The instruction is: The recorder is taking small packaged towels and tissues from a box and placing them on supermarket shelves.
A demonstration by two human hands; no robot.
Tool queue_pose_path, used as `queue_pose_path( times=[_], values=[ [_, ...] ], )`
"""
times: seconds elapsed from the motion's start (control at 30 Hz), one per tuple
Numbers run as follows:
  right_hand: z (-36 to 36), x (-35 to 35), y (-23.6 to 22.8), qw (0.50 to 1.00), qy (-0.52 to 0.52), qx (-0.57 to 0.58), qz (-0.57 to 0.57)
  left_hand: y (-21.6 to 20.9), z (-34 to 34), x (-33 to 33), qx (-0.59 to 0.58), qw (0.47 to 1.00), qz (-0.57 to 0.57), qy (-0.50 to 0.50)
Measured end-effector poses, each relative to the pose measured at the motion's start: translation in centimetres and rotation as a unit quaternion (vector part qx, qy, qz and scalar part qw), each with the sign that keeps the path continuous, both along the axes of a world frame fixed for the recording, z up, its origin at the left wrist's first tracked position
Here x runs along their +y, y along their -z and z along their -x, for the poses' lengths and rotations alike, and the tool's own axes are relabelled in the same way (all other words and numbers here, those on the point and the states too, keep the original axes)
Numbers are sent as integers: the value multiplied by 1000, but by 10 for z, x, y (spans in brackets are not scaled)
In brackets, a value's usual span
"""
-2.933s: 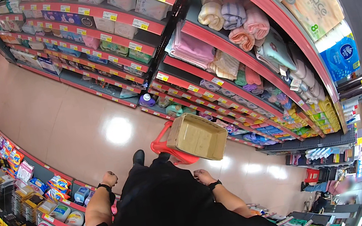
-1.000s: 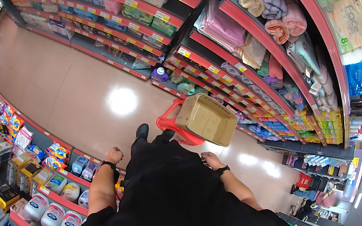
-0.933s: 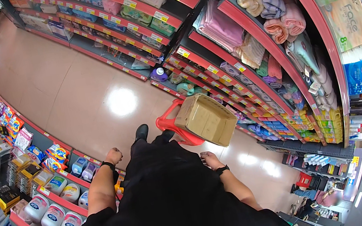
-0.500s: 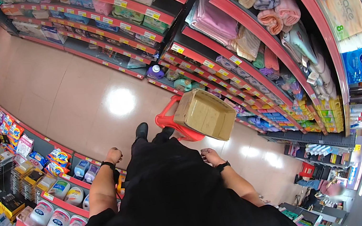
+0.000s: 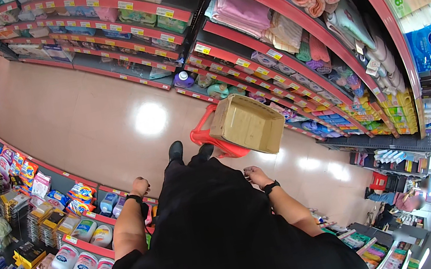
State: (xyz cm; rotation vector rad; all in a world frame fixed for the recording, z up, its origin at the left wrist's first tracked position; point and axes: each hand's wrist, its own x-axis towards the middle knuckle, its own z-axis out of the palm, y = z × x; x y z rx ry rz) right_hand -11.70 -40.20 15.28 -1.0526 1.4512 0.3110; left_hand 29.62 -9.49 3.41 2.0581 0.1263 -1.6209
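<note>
Cardboard box [image 5: 248, 123], one, open top, sits tilted on red basket [image 5: 205, 136] on the aisle floor [image 5: 80, 118] ahead of the feet, long axis running left-right. Basket mostly hidden under it. Left hand [image 5: 139, 186] and right hand [image 5: 257, 175] hang empty, fingers loosely curled.

Brown cardboard box [image 5: 246, 124] on red basket [image 5: 205, 136]; yellow price labels [image 5: 203, 49] along red shelf edges

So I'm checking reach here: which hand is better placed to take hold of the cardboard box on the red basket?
Probably the right hand. It hangs empty just below the cardboard box on the red basket, while the left hand, also empty, sits farther off beside the left shelf edge.
</note>
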Motion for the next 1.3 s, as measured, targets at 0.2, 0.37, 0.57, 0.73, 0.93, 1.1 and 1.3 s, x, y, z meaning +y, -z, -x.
queue_pose_path(
  times=[0.2,0.37,0.57,0.73,0.93,1.1,1.3],
  values=[
    [5,-1,2,1000,10,14,22,-14,10,-5,1,1000,10,15],
    [4,12,1,999,27,20,25,-14,11,-10,17,1000,12,20],
    [4,31,4,998,49,0,40,-3,-7,5,15,999,21,33],
    [16,38,7,997,57,4,48,-2,-23,18,9,999,12,30],
    [17,32,8,999,11,30,36,-5,-28,23,3,1000,9,3],
    [-3,28,10,996,8,-16,87,-7,-13,27,4,1000,18,-8],
    [-16,21,14,993,-41,-17,108,-3,0,36,22,999,21,-10]
  ],
)
